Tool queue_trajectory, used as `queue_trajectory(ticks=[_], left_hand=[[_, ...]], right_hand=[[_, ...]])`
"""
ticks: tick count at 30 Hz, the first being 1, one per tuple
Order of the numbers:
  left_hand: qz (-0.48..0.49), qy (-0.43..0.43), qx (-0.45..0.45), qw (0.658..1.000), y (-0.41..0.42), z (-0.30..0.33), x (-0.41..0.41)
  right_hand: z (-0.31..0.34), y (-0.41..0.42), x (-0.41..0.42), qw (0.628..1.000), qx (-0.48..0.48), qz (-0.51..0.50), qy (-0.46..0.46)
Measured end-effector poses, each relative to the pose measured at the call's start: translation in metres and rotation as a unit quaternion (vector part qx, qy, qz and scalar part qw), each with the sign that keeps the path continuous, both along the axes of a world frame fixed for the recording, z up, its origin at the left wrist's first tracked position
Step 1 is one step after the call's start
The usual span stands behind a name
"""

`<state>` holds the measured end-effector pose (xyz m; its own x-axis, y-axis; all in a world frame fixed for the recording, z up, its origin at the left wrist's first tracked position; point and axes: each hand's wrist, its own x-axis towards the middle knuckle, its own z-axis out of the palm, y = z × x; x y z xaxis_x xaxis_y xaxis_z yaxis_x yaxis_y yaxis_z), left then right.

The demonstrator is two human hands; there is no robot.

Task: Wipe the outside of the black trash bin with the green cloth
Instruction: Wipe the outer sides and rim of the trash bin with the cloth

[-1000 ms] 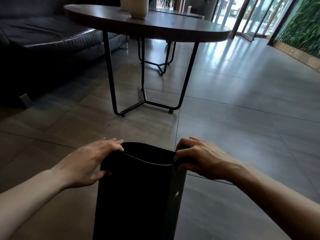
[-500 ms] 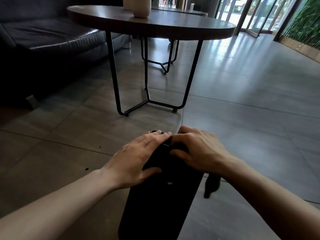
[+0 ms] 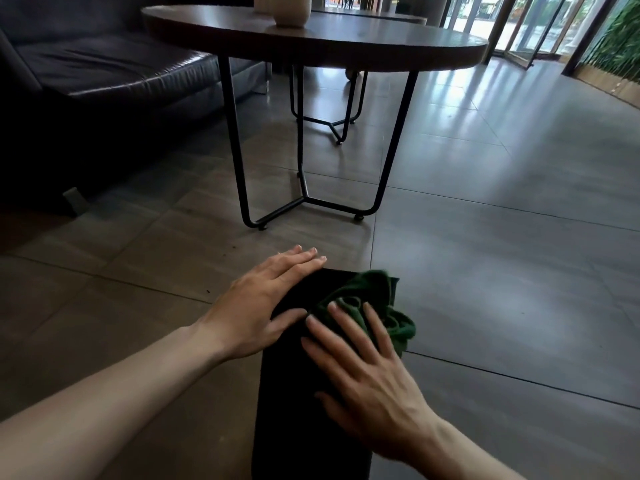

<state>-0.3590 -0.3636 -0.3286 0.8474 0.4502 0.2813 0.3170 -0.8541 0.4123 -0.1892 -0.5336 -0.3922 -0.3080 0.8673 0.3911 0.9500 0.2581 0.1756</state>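
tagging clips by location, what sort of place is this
Probably a lobby or lounge: a dark leather sofa, round metal-legged tables on a tiled floor, and glass doors at the back.

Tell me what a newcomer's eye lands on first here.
The green cloth, bunched at the far end of the black trash bin, with the right hand flat on it. The left hand rests open on the bin's left edge. Beyond stands a round table on black legs.
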Motion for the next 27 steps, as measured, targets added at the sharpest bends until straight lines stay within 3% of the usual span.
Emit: queue_trajectory(ticks=[3, 6, 7, 9, 13, 15, 19, 23, 25, 27], left_hand=[[0.014, 0.001, -0.007, 1.000, 0.004, -0.001, -0.005], [0.007, -0.004, -0.011, 1.000, 0.002, -0.001, -0.004], [0.002, -0.008, -0.012, 1.000, 0.001, -0.001, -0.003], [-0.002, -0.016, -0.016, 1.000, -0.001, -0.001, 0.000], [0.005, -0.019, -0.023, 1.000, -0.001, -0.001, -0.001], [0.008, -0.024, -0.028, 0.999, -0.001, -0.002, -0.001], [0.023, -0.020, -0.032, 0.999, 0.003, -0.002, -0.003], [0.028, -0.019, -0.040, 0.999, 0.003, 0.000, -0.009], [0.017, -0.021, -0.039, 0.999, 0.000, 0.001, -0.007], [0.010, -0.025, -0.038, 0.999, -0.002, 0.001, -0.006]], right_hand=[[-0.037, -0.019, -0.008, 0.985, -0.008, 0.126, -0.120], [-0.054, -0.037, -0.009, 0.946, 0.010, 0.149, -0.286], [-0.053, -0.038, -0.006, 0.944, 0.021, 0.156, -0.289], [-0.035, -0.027, 0.001, 0.969, 0.026, 0.164, -0.182], [0.018, 0.012, 0.024, 0.997, 0.053, 0.010, 0.051], [0.029, 0.025, 0.021, 0.994, 0.052, -0.036, 0.090], [-0.011, 0.003, -0.002, 0.999, 0.014, 0.035, -0.003], [-0.062, -0.044, -0.014, 0.951, -0.057, 0.175, -0.249], [-0.062, -0.046, -0.006, 0.944, -0.059, 0.198, -0.256], [-0.045, -0.031, 0.006, 0.971, -0.008, 0.181, -0.154]])
